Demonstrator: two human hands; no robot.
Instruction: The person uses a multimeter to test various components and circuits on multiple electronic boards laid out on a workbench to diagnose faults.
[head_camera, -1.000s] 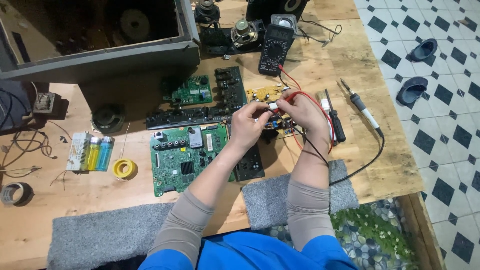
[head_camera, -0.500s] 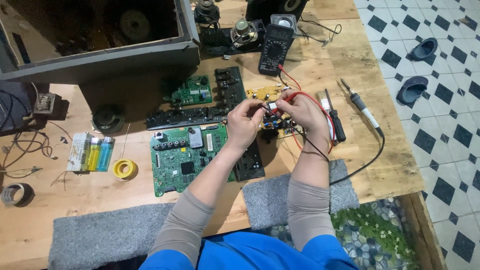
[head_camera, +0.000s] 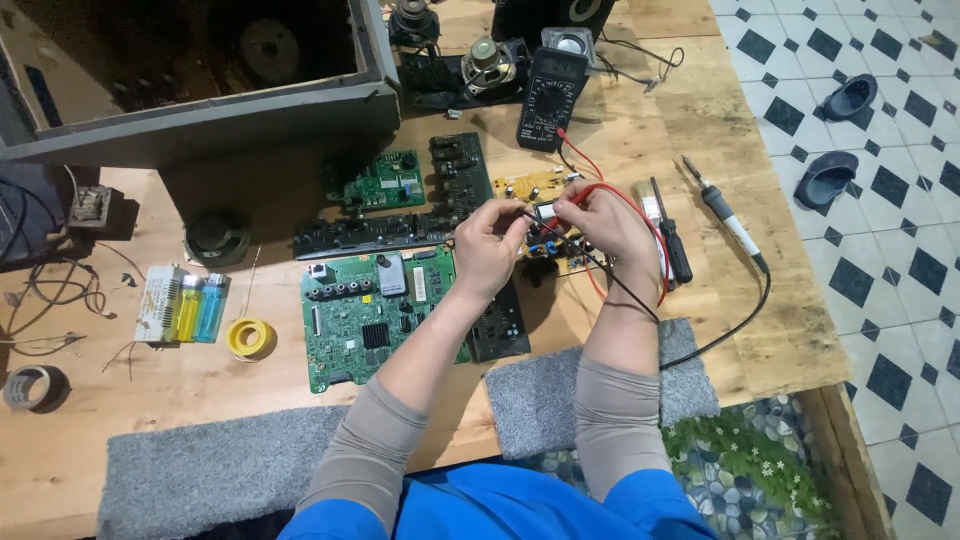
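- The left hand and the right hand met just right of the frame centre, raised over a small circuit board that lay on the desk.
- Both hands were curled, fingertips pressed together on a small pale part held between them; what exactly each fingertip pinched could not be told.
- A red lead and a black lead looped over the right wrist, which likely kept the slack off the boards below.
- Both leads ran toward the black multimeter in the upper middle of the frame, set face-up within view of the work.
- A large green circuit board lay flat left of the hands, near the forearm, with a smaller green board above it.
- A soldering iron and a screwdriver lay just right of the right hand, handles toward the person, apparently for quick pickup.
- A yellow solder spool and two lighters sat at the left, well apart from the hands.
- Grey pads at the lower edge cushioned the forearms.
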